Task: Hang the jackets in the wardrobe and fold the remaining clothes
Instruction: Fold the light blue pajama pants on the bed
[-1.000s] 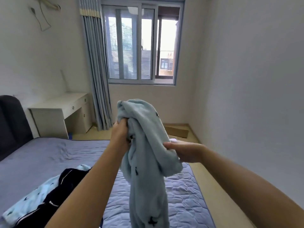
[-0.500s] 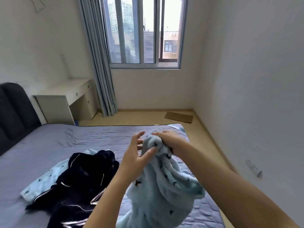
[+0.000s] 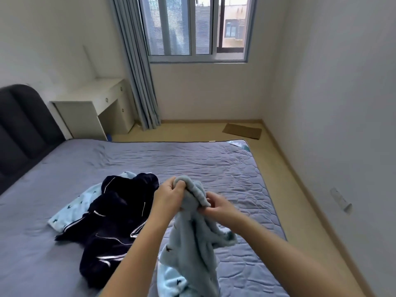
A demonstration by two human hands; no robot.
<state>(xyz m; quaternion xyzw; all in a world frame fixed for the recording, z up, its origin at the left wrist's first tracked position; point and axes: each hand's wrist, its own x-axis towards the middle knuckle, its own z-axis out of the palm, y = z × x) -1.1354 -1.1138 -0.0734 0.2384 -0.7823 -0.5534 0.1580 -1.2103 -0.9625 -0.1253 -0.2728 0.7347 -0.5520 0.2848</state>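
One wide-angle camera on the person's head looks forward and down across the bed (image 3: 64, 172) toward the window (image 3: 197, 28) at upper centre. The left hand (image 3: 169, 198) and right hand (image 3: 220, 207) sit close, at lower centre.

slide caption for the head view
The left hand and right hand grip a fluffy pale blue garment over the quilted bluish bed, beside a navy garment.

Dark clothes (image 3: 115, 213) L; bed (image 3: 225, 168) free R.

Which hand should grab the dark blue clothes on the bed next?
Probably the left hand: it is right beside the dark blue clothes, while the right hand is beyond the light blue fleece both grip.
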